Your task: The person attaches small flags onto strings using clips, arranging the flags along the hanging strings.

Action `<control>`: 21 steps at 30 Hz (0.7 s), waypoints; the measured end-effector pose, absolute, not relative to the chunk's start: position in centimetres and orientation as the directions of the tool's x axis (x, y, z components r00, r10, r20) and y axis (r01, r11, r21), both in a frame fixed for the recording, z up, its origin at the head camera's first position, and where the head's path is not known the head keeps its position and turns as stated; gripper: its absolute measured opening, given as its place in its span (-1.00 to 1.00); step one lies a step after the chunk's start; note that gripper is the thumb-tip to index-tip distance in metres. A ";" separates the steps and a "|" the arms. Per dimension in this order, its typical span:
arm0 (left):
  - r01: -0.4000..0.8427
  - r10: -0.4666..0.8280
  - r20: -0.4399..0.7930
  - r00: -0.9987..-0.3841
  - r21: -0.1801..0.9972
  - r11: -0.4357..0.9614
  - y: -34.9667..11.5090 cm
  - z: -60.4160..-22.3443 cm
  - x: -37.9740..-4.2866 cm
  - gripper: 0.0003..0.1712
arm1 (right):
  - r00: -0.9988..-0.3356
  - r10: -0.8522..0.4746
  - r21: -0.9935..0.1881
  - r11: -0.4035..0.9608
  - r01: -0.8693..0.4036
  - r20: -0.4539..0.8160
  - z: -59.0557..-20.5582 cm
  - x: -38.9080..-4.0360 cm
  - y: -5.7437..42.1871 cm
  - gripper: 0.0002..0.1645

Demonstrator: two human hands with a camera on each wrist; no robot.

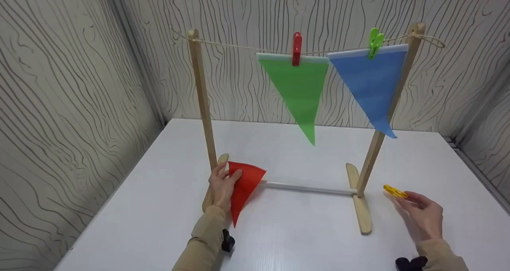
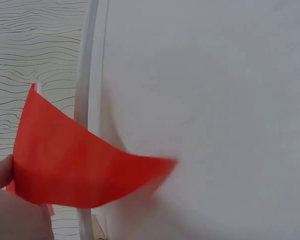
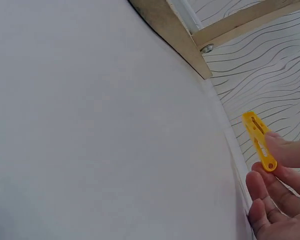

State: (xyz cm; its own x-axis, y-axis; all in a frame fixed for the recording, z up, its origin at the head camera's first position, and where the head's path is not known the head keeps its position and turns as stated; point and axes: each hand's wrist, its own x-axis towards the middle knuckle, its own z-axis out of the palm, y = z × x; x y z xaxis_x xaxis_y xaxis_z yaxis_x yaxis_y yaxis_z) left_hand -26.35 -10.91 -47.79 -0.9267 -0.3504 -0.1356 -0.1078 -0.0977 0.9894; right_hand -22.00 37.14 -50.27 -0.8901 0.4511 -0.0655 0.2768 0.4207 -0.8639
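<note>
My left hand (image 1: 223,185) pinches a red pennant (image 1: 248,179) near its top, thumb in front, beside the foot of the left post. The pennant's tip hangs toward me, and in the left wrist view the red cloth (image 2: 75,155) bows outward over the white table. At the right, my right hand (image 1: 424,213) holds a yellow clothespin (image 1: 394,191) between thumb and fingers, just right of the right post's foot. In the right wrist view the clothespin (image 3: 260,140) points up and away from the fingertips, gripping nothing.
A string (image 1: 235,46) runs between two wooden posts. On it hang a green pennant (image 1: 301,87) under a red clothespin (image 1: 296,50) and a blue pennant (image 1: 370,79) under a green clothespin (image 1: 374,44). A white rod (image 1: 310,188) joins the posts low down, above the white table (image 1: 295,239).
</note>
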 end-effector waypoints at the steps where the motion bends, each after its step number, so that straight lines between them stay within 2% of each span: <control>1: -0.111 -0.348 -0.138 -0.927 0.989 -0.096 -10.9 -47.7 -26.3 -0.26 | -0.886 0.458 -0.882 0.383 0.275 -0.077 -50.3 -22.0 37.1 -0.32; 6: -0.103 -0.328 -0.135 -0.935 0.988 -0.114 -11.0 -47.6 -26.2 -0.22 | -0.859 0.483 -0.971 0.068 0.231 -0.171 -50.2 -21.8 36.5 -0.48; 9: -0.086 -0.320 -0.126 -0.939 0.987 -0.136 -11.1 -47.5 -26.0 -0.20 | -0.841 0.493 -0.974 -0.141 0.175 -0.223 -50.0 -21.8 36.1 -0.52; 15: -0.082 -0.324 -0.128 -0.937 0.985 -0.153 -11.1 -47.4 -26.1 -0.16 | -0.832 0.467 -0.923 -0.364 0.126 -0.298 -49.7 -21.9 35.4 -0.29; 17: -0.086 -0.325 -0.129 -0.937 0.986 -0.145 -11.0 -47.3 -26.2 -0.19 | -0.839 0.445 -0.892 -0.441 0.100 -0.314 -49.4 -21.8 35.2 -0.34; 21: -0.087 -0.312 -0.120 -0.942 0.989 -0.120 -11.0 -47.0 -26.3 -0.26 | -0.867 0.404 -0.806 -0.592 -0.003 -0.293 -49.0 -21.5 34.7 -0.56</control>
